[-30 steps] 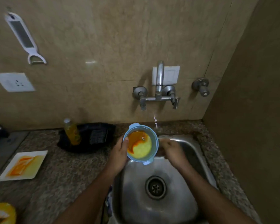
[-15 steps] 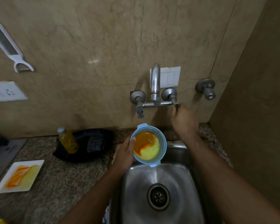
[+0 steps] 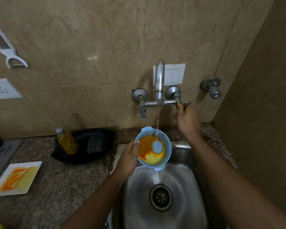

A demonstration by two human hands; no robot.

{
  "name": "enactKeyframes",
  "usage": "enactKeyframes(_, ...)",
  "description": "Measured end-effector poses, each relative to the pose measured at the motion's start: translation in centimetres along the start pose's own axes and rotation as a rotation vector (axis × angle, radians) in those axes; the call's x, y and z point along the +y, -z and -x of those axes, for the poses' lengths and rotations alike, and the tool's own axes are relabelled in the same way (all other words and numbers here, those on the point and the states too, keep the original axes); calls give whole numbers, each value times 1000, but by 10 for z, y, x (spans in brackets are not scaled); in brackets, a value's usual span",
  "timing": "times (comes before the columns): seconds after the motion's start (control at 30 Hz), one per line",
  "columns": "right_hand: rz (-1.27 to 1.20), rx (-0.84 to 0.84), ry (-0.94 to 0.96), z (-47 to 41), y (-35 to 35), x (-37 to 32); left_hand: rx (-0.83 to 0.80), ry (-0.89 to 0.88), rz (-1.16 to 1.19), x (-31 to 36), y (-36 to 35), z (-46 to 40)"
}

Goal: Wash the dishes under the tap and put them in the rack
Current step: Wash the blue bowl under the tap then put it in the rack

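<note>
The left hand (image 3: 128,158) holds a round blue plastic bowl (image 3: 153,147) by its rim, with the thumb hooked over the edge and the fingers curled under it. The bowl has two small tabs, one at the back and one at the front. Inside it is smeared with orange and yellow sauce. It sits above the back of the sink (image 3: 185,179), right under the tap (image 3: 159,80).

A thin stream of water (image 3: 158,116) falls from the shiny curved metal spout into the bowl and has washed a clean blue patch in the sauce.

The right hand (image 3: 186,119) reaches up to the right tap handle (image 3: 186,104), with the thumb and fingers pinching it.

The sink is smooth grey steel with a round drain (image 3: 160,197) in the middle. The bench (image 3: 56,187) is speckled brown stone.

On the bench to the left lies a flat white square plate (image 3: 15,178), streaked with the same orange and yellow. Behind it a black tray (image 3: 96,152) holds a bottle of yellow soap (image 3: 67,142) with a pale cap and a dark scrub pad (image 3: 95,144).

The wall is shiny tan tile. A white peeler (image 3: 5,45) hangs on it at the left, above a white socket (image 3: 2,88). A white switch (image 3: 173,75) sits behind the spout, and another metal knob (image 3: 211,86) sticks out at the right.
</note>
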State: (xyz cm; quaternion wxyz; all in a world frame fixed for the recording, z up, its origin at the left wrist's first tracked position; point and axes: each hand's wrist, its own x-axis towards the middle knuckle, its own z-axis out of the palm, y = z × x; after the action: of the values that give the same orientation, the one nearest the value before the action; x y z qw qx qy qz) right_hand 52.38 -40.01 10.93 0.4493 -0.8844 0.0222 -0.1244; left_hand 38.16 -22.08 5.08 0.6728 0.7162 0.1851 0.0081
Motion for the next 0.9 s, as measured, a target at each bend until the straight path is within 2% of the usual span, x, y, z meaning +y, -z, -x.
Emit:
enactKeyframes(0.13, -82, -23, -14, 2, -1, 0, -21, 6, -16, -4, -1, 0)
enactKeyframes(0.23, -295, -78, -103, 6, 2, -2, -28, 36, 14, -4, -6, -2)
enactKeyframes(0.3, -273, 9, -99, 26, 5, 0, -28, 73, 51, -3, -10, -5)
enactKeyframes(0.37, -205, 158, 35, 59, 9, 8, -39, 112, 88, -2, -15, -7)
enactKeyframes(0.4, -169, 128, 106, 77, 11, 9, -48, 125, 90, -2, -18, -9)
enactKeyframes(0.43, -122, 4, 141, 90, 11, 10, -55, 135, 88, -2, -21, -10)
enactKeyframes(0.47, -28, -192, 130, 99, 9, 11, -60, 144, 79, -2, -25, -10)
enactKeyframes(0.53, 313, -578, 145, 102, -7, 23, -77, 137, 36, -2, -34, -10)
enactKeyframes(0.57, 456, -675, 184, 101, -15, 30, -84, 120, 9, -3, -38, -11)
enactKeyframes(0.63, 583, -732, 286, 100, -28, 41, -94, 82, -37, -5, -43, -15)
enactKeyframes(0.8, 405, -939, 564, 112, -20, 47, -114, -39, -170, -6, -32, -20)
enactKeyframes(0.9, 575, -775, 581, 110, -20, 51, -145, -58, -169, -6, -39, -23)
